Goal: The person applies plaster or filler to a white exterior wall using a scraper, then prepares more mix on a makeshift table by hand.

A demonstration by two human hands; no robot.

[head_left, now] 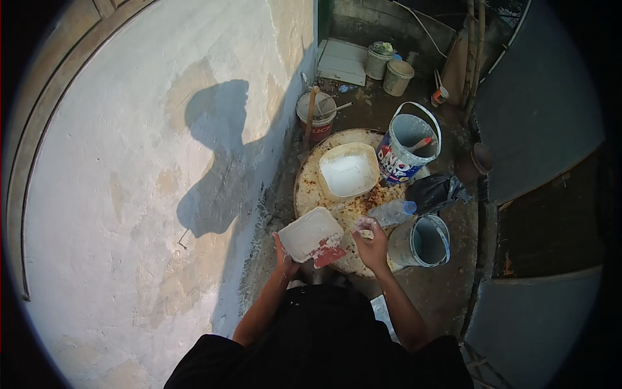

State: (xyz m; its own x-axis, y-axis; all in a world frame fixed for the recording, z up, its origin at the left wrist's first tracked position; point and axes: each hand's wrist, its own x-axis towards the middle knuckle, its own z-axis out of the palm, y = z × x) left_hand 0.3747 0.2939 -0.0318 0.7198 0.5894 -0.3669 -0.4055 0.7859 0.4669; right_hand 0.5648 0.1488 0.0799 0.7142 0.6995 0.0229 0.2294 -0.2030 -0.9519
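Observation:
In my left hand [284, 260] is a whitish square tub [310, 232], gripped at its left side and tilted, with pale residue over its inside. A red plastic scraper [328, 256], smeared with white paste, lies against the tub's lower right corner. My right hand [371, 245] is a little to the right of the tub, apart from it. Its fingers are curled together and coated white; whatever they hold, if anything, I cannot make out. Beyond both hands, a cream basin [372, 152] of white powder rests on a rusty round tabletop [304, 191].
A plastic bottle [391, 212], a black bag [435, 193], a paint bucket [393, 165] and a grey bucket [402, 245] stand or lie on the right. A patchy plastered wall [129, 194] rises close on my left. Farther back is a bucket [317, 126] with tools.

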